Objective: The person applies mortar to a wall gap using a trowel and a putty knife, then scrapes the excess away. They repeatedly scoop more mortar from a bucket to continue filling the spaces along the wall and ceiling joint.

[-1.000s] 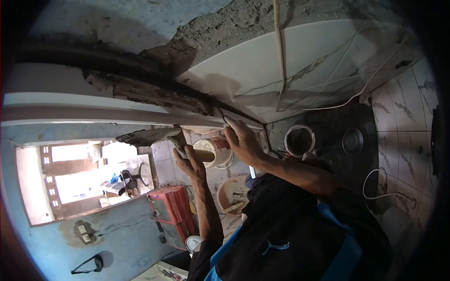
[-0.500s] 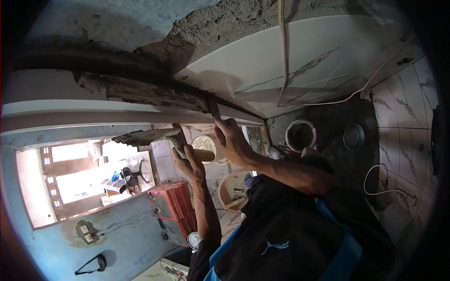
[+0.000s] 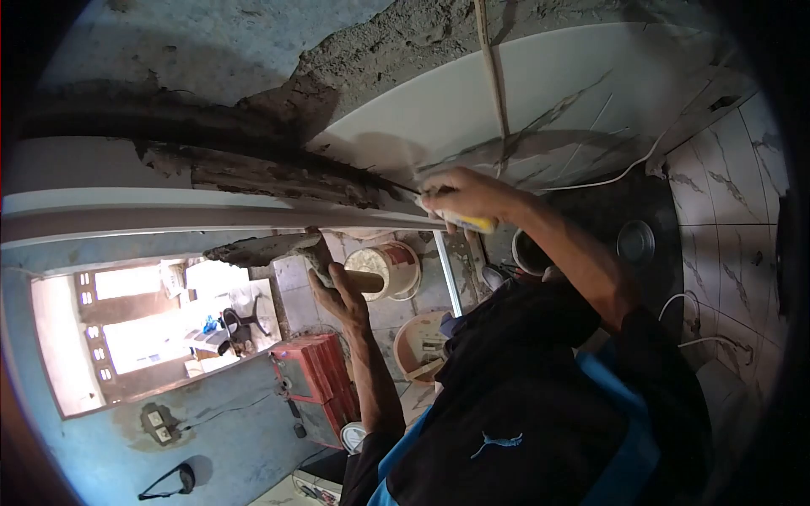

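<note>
My left hand (image 3: 342, 295) is wrapped around the round wooden handle (image 3: 365, 282) of a mortar board (image 3: 266, 250), seen nearly edge-on with grey mortar on it. My right hand (image 3: 468, 198) grips a putty knife (image 3: 479, 223) by its yellow and white handle. Its thin dark blade points left into the gap between the white marble-patterned tile panel (image 3: 472, 105) and the white frame (image 3: 211, 199). Rough brown, broken filling (image 3: 278, 179) lines the frame left of the blade.
Below the hands stand a mortar-stained bucket (image 3: 392, 268) and a round tub (image 3: 418, 341). A red cabinet (image 3: 312, 371) is at lower left, near a bright window opening (image 3: 139, 333). A cable (image 3: 489, 67) hangs across the tile panel; a metal bowl (image 3: 635, 243) lies at right.
My right hand has moved right along the frame, and the putty knife has turned from upright against it to lying along the gap. My left hand and the mortar board have hardly moved.
</note>
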Available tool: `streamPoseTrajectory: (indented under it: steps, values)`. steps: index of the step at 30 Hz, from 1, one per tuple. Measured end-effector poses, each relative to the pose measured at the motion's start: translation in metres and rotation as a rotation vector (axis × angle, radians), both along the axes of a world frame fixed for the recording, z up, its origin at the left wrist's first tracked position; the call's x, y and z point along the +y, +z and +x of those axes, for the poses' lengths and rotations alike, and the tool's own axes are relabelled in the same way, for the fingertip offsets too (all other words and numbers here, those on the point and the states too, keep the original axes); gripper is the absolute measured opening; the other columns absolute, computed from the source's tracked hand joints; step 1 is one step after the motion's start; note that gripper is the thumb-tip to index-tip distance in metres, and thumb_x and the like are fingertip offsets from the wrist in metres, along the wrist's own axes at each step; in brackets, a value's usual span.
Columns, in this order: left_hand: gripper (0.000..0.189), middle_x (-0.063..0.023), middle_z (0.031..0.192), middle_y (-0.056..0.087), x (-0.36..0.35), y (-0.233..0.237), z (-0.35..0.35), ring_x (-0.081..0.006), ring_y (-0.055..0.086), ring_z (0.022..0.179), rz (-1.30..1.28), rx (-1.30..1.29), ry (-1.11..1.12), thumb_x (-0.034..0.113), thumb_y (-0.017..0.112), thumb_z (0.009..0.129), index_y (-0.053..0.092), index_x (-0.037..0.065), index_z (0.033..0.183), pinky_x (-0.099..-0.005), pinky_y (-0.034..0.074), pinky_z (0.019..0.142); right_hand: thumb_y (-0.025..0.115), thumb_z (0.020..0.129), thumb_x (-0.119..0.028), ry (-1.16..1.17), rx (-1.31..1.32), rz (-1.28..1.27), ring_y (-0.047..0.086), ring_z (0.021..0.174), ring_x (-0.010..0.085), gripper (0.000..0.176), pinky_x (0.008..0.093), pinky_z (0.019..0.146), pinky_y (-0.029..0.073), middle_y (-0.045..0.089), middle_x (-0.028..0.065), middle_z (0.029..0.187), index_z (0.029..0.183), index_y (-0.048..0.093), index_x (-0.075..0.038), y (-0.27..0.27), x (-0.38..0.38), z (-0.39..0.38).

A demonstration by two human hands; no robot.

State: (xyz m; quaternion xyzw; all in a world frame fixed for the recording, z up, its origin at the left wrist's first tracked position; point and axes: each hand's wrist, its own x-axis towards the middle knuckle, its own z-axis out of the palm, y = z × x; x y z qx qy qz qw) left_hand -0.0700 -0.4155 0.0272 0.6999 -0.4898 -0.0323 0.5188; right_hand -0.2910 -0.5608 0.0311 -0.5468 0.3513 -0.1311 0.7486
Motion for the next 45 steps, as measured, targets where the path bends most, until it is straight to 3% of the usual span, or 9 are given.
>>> streamPoseTrajectory:
  steps: [5, 10, 19, 26, 29, 31, 32, 34, 45]
  values:
    - [0.044, -0.0158, 0.071, 0.05, -0.001, -0.006, 0.007, -0.0223, 0.046, 0.062, -0.053, -0.166, 0.02, 0.033, 0.049, 0.091, 0.048, -0.01, 0.096, -0.0342, 0.036, 0.054, 0.06, 0.087, -0.025, 0.031, 0.023, -0.46, 0.06, 0.058, 0.0131, 0.036, 0.0297, 0.053, 0.047, 0.064, 0.0135, 0.081, 0.109, 0.057, 0.003, -0.015, -0.022, 0.011]
    - [0.046, -0.0145, 0.07, 0.051, 0.001, 0.005, -0.001, -0.0216, 0.046, 0.061, 0.002, -0.003, -0.007, 0.035, 0.049, 0.091, 0.048, -0.011, 0.096, -0.0345, 0.036, 0.053, 0.059, 0.088, -0.025, -0.045, -0.137, -0.768, 0.06, 0.061, 0.013, 0.035, 0.0288, 0.059, 0.048, 0.064, 0.0113, 0.082, 0.111, 0.057, 0.002, -0.054, -0.029, 0.015]
    - [0.045, -0.0112, 0.065, 0.052, -0.003, 0.009, -0.005, -0.0188, 0.047, 0.058, -0.047, -0.043, -0.003, 0.036, 0.05, 0.09, 0.05, -0.009, 0.095, -0.0322, 0.037, 0.051, 0.057, 0.088, -0.026, 0.137, -0.13, -0.437, 0.053, 0.056, 0.011, 0.038, 0.0271, 0.044, 0.042, 0.061, 0.0076, 0.081, 0.115, 0.056, 0.001, -0.033, -0.046, 0.023]
    - [0.046, -0.0109, 0.066, 0.053, -0.007, 0.01, -0.01, -0.0187, 0.048, 0.059, -0.092, -0.049, -0.017, 0.038, 0.051, 0.09, 0.049, -0.008, 0.095, -0.0321, 0.036, 0.051, 0.057, 0.088, -0.026, 0.193, -0.049, -0.502, 0.053, 0.054, 0.0106, 0.038, 0.0263, 0.044, 0.043, 0.061, 0.0074, 0.078, 0.115, 0.056, 0.001, -0.026, -0.05, 0.019]
    - [0.046, -0.0109, 0.066, 0.052, -0.004, 0.01, -0.009, -0.0185, 0.047, 0.059, -0.057, -0.02, 0.0, 0.037, 0.051, 0.09, 0.049, -0.008, 0.095, -0.032, 0.036, 0.051, 0.057, 0.089, -0.027, 0.148, -0.179, -0.629, 0.053, 0.052, 0.0109, 0.037, 0.0265, 0.046, 0.043, 0.061, 0.0075, 0.074, 0.115, 0.056, -0.001, -0.037, -0.049, 0.008]
    - [0.046, -0.0105, 0.065, 0.052, -0.002, 0.007, -0.006, -0.0183, 0.047, 0.058, -0.05, -0.025, 0.019, 0.037, 0.05, 0.09, 0.049, -0.008, 0.095, -0.0322, 0.036, 0.051, 0.058, 0.089, -0.029, 0.173, -0.058, -0.664, 0.061, 0.065, 0.0175, 0.037, 0.0299, 0.06, 0.048, 0.064, 0.0138, 0.093, 0.112, 0.058, 0.001, -0.032, -0.049, -0.002]
    - [0.046, -0.0101, 0.065, 0.051, -0.002, 0.006, -0.006, -0.0182, 0.046, 0.058, -0.046, -0.033, 0.026, 0.037, 0.05, 0.09, 0.049, -0.008, 0.094, -0.0323, 0.036, 0.051, 0.058, 0.089, -0.029, 0.178, -0.057, -0.664, 0.061, 0.065, 0.0175, 0.037, 0.0299, 0.06, 0.048, 0.064, 0.0138, 0.093, 0.112, 0.058, 0.001, -0.027, -0.047, -0.003]
    - [0.046, -0.0103, 0.064, 0.051, -0.002, 0.006, -0.006, -0.0186, 0.046, 0.058, -0.051, -0.026, 0.016, 0.037, 0.05, 0.09, 0.049, -0.008, 0.094, -0.0327, 0.036, 0.051, 0.057, 0.089, -0.026, 0.057, -0.126, -0.637, 0.054, 0.051, 0.0122, 0.036, 0.0285, 0.047, 0.044, 0.061, 0.0089, 0.069, 0.116, 0.057, -0.003, -0.017, -0.041, 0.0]
    - [0.056, -0.0171, 0.075, 0.055, 0.001, -0.007, 0.004, -0.0236, 0.05, 0.064, -0.065, -0.11, 0.075, 0.039, 0.051, 0.09, 0.046, -0.015, 0.106, -0.0345, 0.04, 0.057, 0.058, 0.088, -0.024, 0.121, -0.051, -0.648, 0.058, 0.054, 0.0154, 0.033, 0.0327, 0.052, 0.047, 0.064, 0.0143, 0.077, 0.112, 0.059, -0.002, -0.001, -0.04, 0.019]
